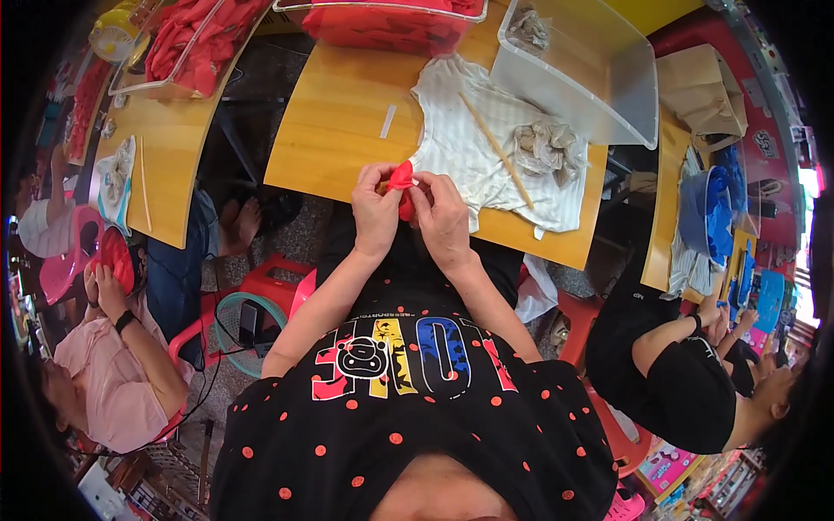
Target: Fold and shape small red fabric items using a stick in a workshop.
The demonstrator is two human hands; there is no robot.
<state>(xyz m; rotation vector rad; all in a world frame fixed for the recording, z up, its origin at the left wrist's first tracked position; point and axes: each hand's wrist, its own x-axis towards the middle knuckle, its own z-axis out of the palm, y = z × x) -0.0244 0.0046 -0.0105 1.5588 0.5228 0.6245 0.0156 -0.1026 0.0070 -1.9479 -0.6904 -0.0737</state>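
Note:
Both my hands meet at the near edge of the wooden table, closed on a small piece of red cloth (402,176). My left hand (375,208) pinches it from the left. My right hand (443,213) grips its right side, where a small pale bit shows at the fingertips. Part of the cloth hangs down between the hands. Just beyond lies a white striped garment (447,104), spread flat. Across it rests a thin wooden stick (497,152), with a crumpled greyish cloth (547,149) to its right.
A clear plastic bin (599,61) stands at the table's far right. Another bin of red pieces (391,28) is at the back. A white strip (387,122) lies on the wooden table (326,113). Co-workers sit left (122,373) and right (686,382). Beside my seat is a green basket (234,334).

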